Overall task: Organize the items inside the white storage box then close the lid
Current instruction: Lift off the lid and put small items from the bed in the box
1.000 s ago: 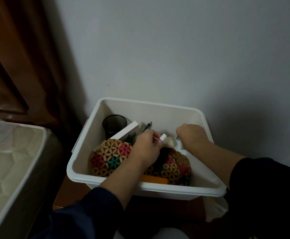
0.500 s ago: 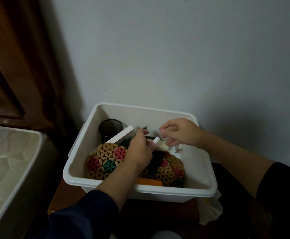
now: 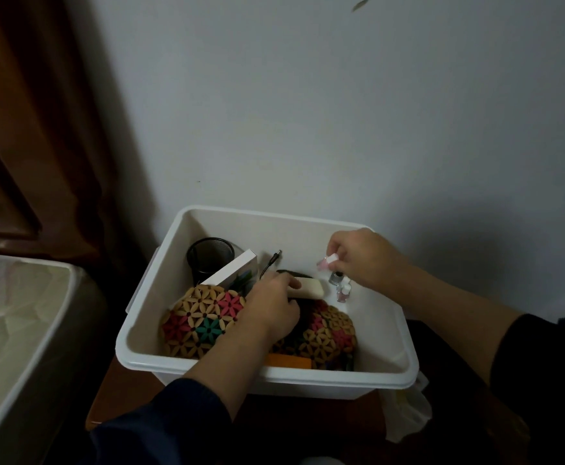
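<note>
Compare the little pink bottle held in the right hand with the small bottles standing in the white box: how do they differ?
The pink bottle is pinched in the right hand and tilted above the box floor; the standing bottles rest upright near the box's right wall. The held bottle is alone; the standing bottles form a close cluster. One standing bottle looks clear with a dark cap, unlike the pink one. All are small and lie inside the box's rim.
</note>
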The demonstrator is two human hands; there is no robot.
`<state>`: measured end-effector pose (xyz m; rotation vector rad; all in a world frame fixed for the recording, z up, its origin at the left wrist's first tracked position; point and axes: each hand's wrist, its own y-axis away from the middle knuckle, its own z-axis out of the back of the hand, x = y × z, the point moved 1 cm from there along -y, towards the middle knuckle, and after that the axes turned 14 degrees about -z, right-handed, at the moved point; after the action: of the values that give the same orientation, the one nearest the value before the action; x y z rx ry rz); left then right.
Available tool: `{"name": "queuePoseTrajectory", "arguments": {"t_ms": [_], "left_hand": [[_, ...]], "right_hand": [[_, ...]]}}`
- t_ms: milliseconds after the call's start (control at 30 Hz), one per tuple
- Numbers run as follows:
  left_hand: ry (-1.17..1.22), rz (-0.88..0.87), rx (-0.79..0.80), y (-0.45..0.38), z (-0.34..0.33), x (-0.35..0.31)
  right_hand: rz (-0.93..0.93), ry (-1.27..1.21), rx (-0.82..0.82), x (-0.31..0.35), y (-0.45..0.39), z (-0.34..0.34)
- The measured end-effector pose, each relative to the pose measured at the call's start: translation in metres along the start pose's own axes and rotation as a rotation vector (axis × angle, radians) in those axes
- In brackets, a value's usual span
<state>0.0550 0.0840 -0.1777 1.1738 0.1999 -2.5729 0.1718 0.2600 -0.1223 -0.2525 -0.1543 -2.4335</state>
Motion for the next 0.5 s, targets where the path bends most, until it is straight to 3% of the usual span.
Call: {"name": "queuePoseTrajectory", "arguments": {"t_ms": [233,500], "left_hand": [[-0.150,-0.007,0.159,-0.002,-0.001,0.000],[-0.181,-0.026,0.206,-0.003,-0.001,0.002]], "right_hand": [[0.051,0.629,-0.062,0.001,-0.018,-0.026],[-0.005,0.817,-0.016,0.006,-0.033,-0.048]]}}
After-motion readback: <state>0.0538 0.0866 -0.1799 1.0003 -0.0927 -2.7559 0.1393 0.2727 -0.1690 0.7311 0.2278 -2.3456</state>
